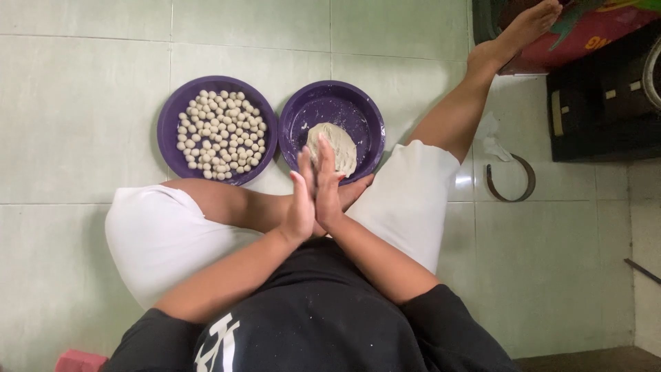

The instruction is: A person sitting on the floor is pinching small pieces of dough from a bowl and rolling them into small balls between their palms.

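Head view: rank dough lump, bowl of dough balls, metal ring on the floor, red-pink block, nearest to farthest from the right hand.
From the right hand, pressed palm to palm against the left hand:
1. Dough lump, just ahead in the right-side purple bowl.
2. Bowl of dough balls, ahead and to the left.
3. Metal ring, on the tiles far right.
4. Red-pink block, bottom left corner.

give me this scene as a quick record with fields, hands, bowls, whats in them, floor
left hand: palm pressed flat against the right hand, fingers up
right hand: pressed to the left; anything between the palms is hidden
left purple round bowl: holds many small pale dough balls
right purple round bowl: holds one pale dough lump, sits just beyond the hands
floor: pale green tiles, bowls side by side on it
nearby: dark curved metal band on the tiles to the right
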